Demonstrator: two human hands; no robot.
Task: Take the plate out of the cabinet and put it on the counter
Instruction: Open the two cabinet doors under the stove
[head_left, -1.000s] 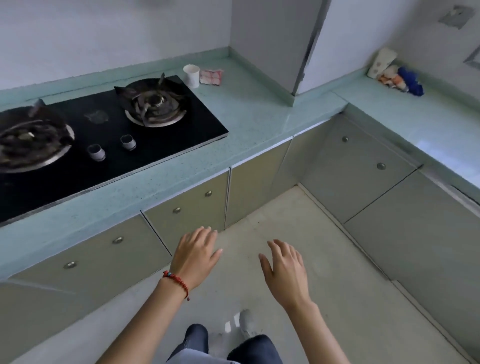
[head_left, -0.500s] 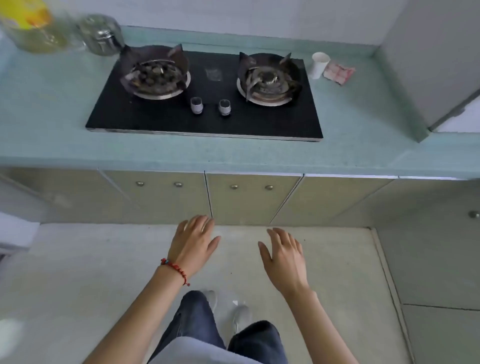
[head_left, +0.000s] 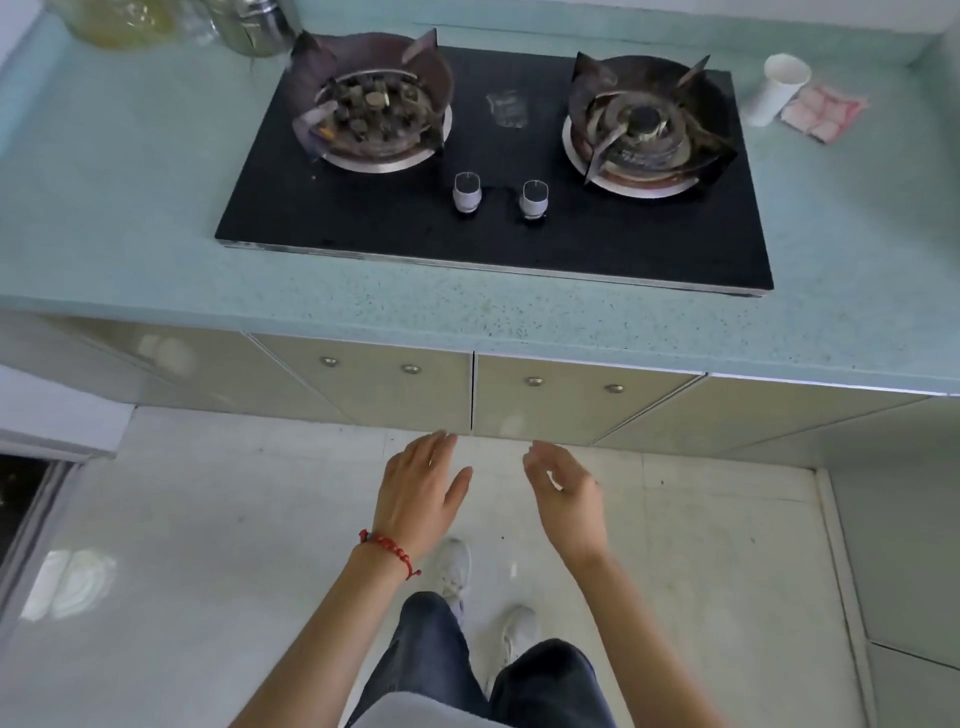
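Observation:
Beige cabinet doors (head_left: 561, 400) with small round metal knobs run under the pale green counter (head_left: 130, 208); all of them are closed. No plate is visible. My left hand (head_left: 418, 493), with a red string bracelet at the wrist, is held out empty with fingers apart, its fingertips close to the bottom edge of the doors. My right hand (head_left: 569, 499) hovers beside it, also empty, fingers loosely spread and slightly curled. Both hands are in front of the seam between the two middle doors.
A black two-burner gas hob (head_left: 493, 218) is set into the counter. A white paper cup (head_left: 776, 88) and a pink cloth (head_left: 823, 111) sit at the right, jars (head_left: 244, 23) at the back left. Pale floor tiles and my feet lie below.
The view has swung left and closer, so the hob and the doors under it now face me squarely. Both hands have stayed empty and moved up toward the doors' lower edge.

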